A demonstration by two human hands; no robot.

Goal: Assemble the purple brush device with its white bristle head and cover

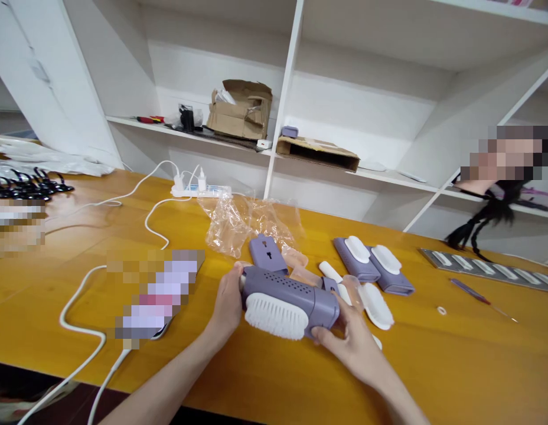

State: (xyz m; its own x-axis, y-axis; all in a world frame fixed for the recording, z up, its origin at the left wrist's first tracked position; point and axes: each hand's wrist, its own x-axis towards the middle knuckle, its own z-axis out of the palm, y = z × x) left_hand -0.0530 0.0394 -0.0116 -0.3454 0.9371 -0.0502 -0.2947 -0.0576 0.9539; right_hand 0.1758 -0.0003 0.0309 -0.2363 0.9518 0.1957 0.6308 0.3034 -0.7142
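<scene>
Head view shows us a purple brush unit (296,290) held over the near part of the table (460,366), lying roughly crosswise with its white bristle pad (276,317) turned towards us. Our left hand (228,300) grips the left end, with its fingers partly hidden behind the body. Our right hand (358,345) grips the other end, thumb along the lower front edge and fingers wrapping round behind; how firmly either presses we cannot tell.

The shell looks like stiff plastic, likely light enough for one hand but easier to steady with two. Its smooth faces may slip, so we would hold it by the solid ends, away from the bristles, which look bendable and could be splayed by a squeeze. A seam runs round the body towards the right end; we judge that twisting there might shift the two parts.

Just beyond lies a flat purple panel (267,255) with cut-outs, near a crumpled clear bag (227,224). To the right we see a loose white oval piece (377,306) and two purple cases (351,268), each bearing a white oval.
</scene>
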